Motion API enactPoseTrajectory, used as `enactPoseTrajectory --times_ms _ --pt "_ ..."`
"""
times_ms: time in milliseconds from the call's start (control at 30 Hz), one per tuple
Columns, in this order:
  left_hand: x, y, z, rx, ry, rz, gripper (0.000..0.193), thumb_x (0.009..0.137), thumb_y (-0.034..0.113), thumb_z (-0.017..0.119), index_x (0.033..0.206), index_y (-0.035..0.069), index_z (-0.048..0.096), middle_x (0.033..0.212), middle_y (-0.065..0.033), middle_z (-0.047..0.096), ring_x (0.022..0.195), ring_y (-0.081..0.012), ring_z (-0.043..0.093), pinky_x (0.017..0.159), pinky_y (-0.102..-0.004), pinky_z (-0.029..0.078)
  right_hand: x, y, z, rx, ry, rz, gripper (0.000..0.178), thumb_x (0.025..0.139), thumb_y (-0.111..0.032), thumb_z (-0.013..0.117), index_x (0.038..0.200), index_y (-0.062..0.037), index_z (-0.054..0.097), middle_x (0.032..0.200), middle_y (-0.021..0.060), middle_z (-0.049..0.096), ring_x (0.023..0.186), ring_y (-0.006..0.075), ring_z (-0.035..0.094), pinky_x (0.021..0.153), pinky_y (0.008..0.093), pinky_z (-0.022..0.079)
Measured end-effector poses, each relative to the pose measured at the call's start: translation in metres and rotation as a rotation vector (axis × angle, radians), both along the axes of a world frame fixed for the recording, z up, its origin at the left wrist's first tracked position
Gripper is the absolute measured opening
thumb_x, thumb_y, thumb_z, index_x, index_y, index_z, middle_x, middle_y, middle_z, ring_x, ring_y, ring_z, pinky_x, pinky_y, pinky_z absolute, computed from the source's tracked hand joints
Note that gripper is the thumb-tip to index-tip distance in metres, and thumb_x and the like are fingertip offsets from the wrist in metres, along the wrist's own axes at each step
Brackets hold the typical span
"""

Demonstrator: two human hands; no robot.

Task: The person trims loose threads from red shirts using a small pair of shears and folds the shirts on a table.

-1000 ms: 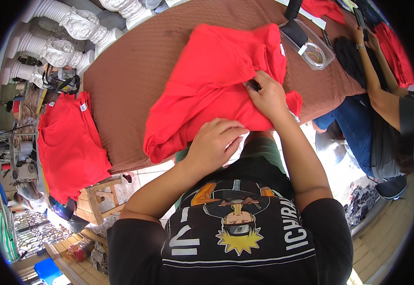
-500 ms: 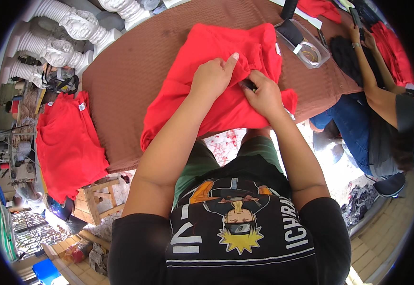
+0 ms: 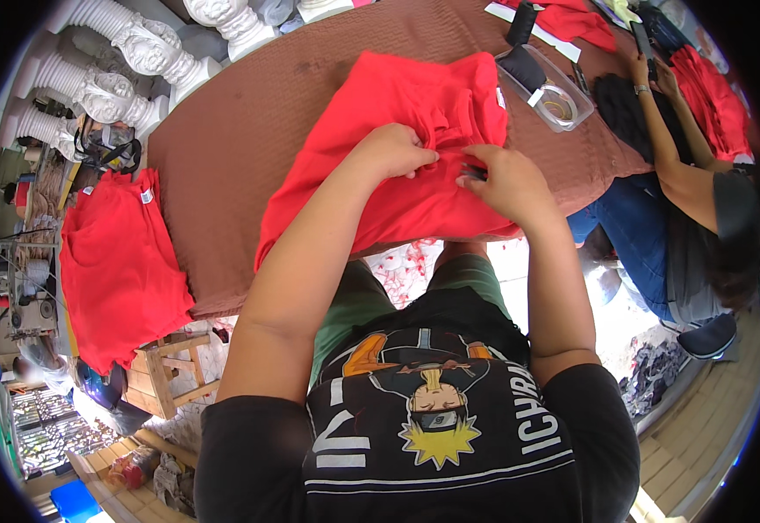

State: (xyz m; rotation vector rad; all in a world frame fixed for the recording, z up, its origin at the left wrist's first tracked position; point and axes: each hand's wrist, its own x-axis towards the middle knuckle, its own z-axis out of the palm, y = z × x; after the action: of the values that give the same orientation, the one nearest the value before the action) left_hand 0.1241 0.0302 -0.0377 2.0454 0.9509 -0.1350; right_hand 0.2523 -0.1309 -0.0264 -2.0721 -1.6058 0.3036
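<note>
A red shirt (image 3: 380, 113) lies spread on the brown table cover (image 3: 232, 139), its lower edge hanging over the near side. My left hand (image 3: 393, 150) pinches a fold of the red cloth near the shirt's middle. My right hand (image 3: 509, 181) rests just to the right of it, fingers curled on the cloth around a small dark tool that barely shows. The two hands sit a few centimetres apart.
A pile of red shirts (image 3: 118, 261) lies on a wooden stool (image 3: 171, 370) at the left. A clear plastic tray (image 3: 547, 87) with small items stands at the right of the table. Another person (image 3: 694, 209) sits at the right. White carved pillars (image 3: 127, 61) stand behind.
My left hand came up from the table's near edge onto the shirt's middle and closed on a fold. My right hand shifted slightly right and the shirt's right corner got pulled in.
</note>
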Motion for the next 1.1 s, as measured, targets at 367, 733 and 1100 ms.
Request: enactPoseTrajectory --times_ms 367,733,1100 --pt "-0.066 -0.061 0.032 -0.157 -0.445 0.182 0.023 0.085 0.023 0.066 0.095 0.003 0.059 0.088 -0.0049 0.065 0.074 -0.0136 0.064 0.062 -0.0235 0.048 -0.049 0.030 0.015 0.300 0.567 0.003 0.029 0.082 -0.025 0.067 0.072 0.0010 0.060 0.064 0.0084 0.061 0.058 0.0200 0.058 0.053 0.0325 0.043" --pt "-0.124 -0.063 0.015 -1.253 -1.431 0.409 0.043 0.101 0.034 0.031 0.132 0.008 0.043 0.132 -0.0101 0.052 0.120 -0.0228 0.052 0.097 -0.0372 0.043 -0.063 -0.004 0.005 0.009 1.627 0.133 0.013 0.087 -0.017 0.063 0.086 -0.0058 0.058 0.065 -0.0007 0.059 0.037 0.0033 0.032 0.035 0.0201 0.022" --pt "-0.123 -0.074 0.013 -1.026 -1.425 0.517 0.040 0.096 0.018 0.038 0.135 0.009 0.040 0.133 -0.0083 0.049 0.122 -0.0242 0.048 0.104 -0.0449 0.037 -0.073 -0.012 0.010 -0.073 1.069 0.440 0.009 0.082 -0.011 0.068 0.088 -0.0052 0.065 0.069 -0.0034 0.058 0.060 0.0001 0.046 0.054 0.0176 0.035"
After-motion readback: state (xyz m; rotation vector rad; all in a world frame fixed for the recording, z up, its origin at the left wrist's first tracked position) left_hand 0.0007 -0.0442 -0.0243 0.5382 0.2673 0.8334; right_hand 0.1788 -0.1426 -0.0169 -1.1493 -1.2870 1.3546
